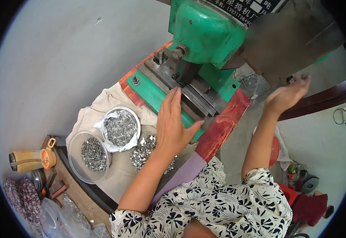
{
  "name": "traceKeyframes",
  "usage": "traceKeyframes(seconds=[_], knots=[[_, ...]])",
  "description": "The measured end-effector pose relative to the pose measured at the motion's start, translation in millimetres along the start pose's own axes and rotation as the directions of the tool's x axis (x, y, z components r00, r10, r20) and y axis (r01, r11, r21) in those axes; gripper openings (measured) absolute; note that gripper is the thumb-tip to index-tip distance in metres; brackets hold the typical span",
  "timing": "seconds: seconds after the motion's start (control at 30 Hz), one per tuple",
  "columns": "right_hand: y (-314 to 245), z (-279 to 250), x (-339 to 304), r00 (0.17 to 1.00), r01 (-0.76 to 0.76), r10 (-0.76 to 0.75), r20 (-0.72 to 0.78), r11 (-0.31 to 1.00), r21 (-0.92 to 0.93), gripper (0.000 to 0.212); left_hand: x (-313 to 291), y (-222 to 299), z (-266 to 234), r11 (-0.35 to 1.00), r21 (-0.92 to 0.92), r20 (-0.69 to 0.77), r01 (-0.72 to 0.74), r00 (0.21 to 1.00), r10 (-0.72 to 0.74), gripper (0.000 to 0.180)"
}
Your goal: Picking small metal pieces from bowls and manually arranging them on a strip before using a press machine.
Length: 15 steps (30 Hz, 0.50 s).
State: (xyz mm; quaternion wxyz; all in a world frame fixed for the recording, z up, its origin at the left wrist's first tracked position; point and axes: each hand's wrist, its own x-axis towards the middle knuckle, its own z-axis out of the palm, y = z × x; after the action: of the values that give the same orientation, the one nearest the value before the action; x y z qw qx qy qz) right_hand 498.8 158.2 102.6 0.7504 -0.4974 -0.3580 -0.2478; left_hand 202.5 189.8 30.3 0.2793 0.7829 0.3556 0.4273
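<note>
My left hand (174,129) reaches over the bed of a green press (210,33), its fingers stretched out and the thumb spread apart. Its fingertips are beside the dark steel die (189,73) under the press head; whether they touch it I cannot tell. No object shows in that hand. My right hand (287,95) is raised on the right, just below a large dark round part (292,39) of the press, blurred at its face. Its fingers are extended and slightly smeared, with nothing visible in them.
Left of the press, on beige cloth (101,101), stand a lined bowl (138,127) of shiny metal pieces and a clear tub (73,160) of small metal parts. A pile of metal bits (141,154) lies near my left forearm. A yellow bottle (28,159) lies far left. Another person (310,208) is at lower right.
</note>
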Motion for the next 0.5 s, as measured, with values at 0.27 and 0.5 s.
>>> traceKeyframes(seconds=[0.27,0.5], knots=[[27,25,97,0.993,-0.074,0.056,0.104,0.982,0.175,0.054,1,-5,21,0.998,-0.026,-0.088,0.064,0.994,-0.066,0.104],[4,16,152,0.96,-0.098,0.094,0.265,0.995,0.001,0.048,3,-5,25,0.993,0.047,-0.127,0.104,0.987,-0.097,0.099]])
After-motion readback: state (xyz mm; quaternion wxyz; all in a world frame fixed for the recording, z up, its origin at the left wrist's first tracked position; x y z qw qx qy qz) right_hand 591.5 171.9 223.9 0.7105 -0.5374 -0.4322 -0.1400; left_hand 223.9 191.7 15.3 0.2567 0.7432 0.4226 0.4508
